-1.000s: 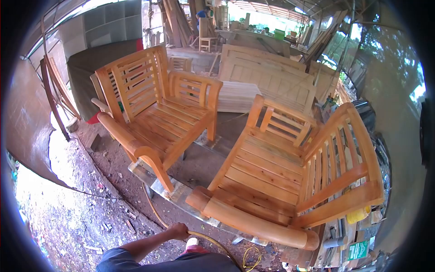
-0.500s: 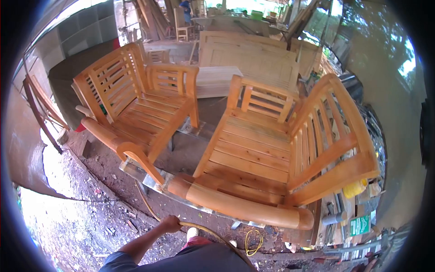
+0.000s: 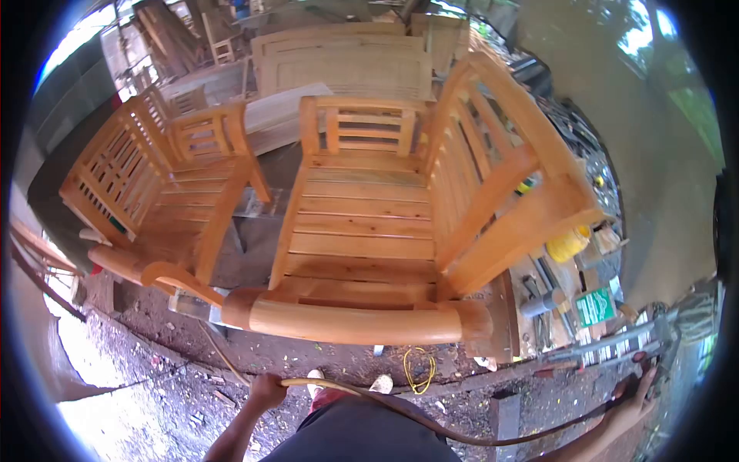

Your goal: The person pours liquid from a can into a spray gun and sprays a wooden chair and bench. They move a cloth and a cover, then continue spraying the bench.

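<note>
My left hand is closed around a brown hose just in front of my body. The hose sags past my waist and runs right towards my right hand. There my fingers are around a dark tool at the hose's end; its kind is hard to make out. Right in front stands a varnished wooden armchair with a slatted seat, its rounded armrest nearest me. A second slatted armchair stands to its left. Neither hand touches a chair.
Beside the right chair, a bench carries a green can, a grey cylinder and a yellow container. A coiled yellow cord lies on the dirt floor. Wooden panels lean behind the chairs. Metal bars lie at right.
My view has turned right and down, so the chairs sit further left. My right hand has come into view at the lower right with the dark tool. My left hand still grips the hose.
</note>
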A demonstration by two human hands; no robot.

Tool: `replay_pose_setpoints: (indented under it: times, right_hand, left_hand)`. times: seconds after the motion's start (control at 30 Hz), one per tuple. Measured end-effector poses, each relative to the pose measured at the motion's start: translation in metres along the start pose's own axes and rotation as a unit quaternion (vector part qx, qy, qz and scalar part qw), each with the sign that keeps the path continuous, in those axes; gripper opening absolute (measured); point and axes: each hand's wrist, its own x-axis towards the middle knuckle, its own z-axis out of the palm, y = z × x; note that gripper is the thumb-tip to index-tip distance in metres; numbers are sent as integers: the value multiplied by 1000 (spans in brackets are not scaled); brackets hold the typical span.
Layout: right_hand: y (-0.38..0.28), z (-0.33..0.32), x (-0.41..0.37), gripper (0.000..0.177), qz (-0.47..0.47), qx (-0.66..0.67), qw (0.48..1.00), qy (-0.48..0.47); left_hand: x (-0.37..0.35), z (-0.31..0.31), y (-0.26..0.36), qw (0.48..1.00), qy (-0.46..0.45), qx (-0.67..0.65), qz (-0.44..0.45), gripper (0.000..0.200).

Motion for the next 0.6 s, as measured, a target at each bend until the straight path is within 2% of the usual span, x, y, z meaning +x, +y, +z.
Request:
replay_pose_setpoints:
  times: [0.17, 0.2, 0.3, 0.43, 0.5, 0.6]
  right_hand:
    - [6, -18, 35, 40, -26, -11, 997, -65]
    - [12, -17, 40, 40, -44, -25, 998, -21]
    - [6, -20, 52, 40, -60, -84, 994, -46]
    - [7, -16, 60, 39, -59, -106, 992, -20]
    - [8, -17, 59, 38, -48, -80, 995, -37]
    - [2, -7, 57, 36, -62, -68, 994, -52]
  left_hand:
    - [-48, -11, 64, 999, 16, -17, 25, 19]
    - [-54, -8, 75, 998, 20, -29, 46, 19]
    - [-69, -14, 103, 997, 3, -25, 78, 25]
    - [-67, -28, 106, 993, 15, -53, 106, 34]
    - [-65, -38, 108, 990, 20, -68, 120, 35]
    - [-47, -31, 111, 990, -15, -36, 138, 35]
